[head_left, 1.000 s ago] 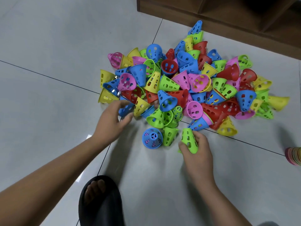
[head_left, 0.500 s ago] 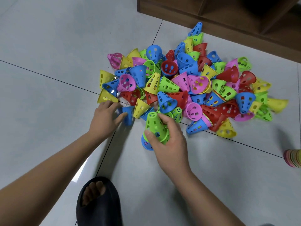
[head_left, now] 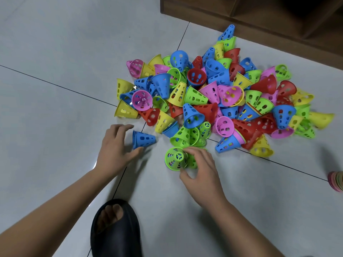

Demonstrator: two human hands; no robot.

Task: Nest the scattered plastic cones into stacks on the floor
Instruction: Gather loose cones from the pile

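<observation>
A big heap of perforated plastic cones [head_left: 213, 97] in blue, green, yellow, pink and red lies on the tiled floor. In front of it a green cone [head_left: 175, 160] stands upright, narrow end up. My right hand [head_left: 202, 171] curls round it, with fingers on its far side and the thumb at its near rim. Another green cone peeks out behind my fingers. A blue cone [head_left: 143, 139] lies on its side, apart from the heap. My left hand [head_left: 116, 148] is spread beside its wide rim, and the thumb touches that rim.
A dark wooden furniture base [head_left: 250, 25] runs along the back, close behind the heap. My foot in a black slipper [head_left: 115, 229] rests on the floor near me. A nested multicoloured stack [head_left: 336, 180] shows at the right edge.
My right hand carried the green cone left and set it down over the upright blue cone, which is now hidden. My left hand drew a blue cone out of the heap.
</observation>
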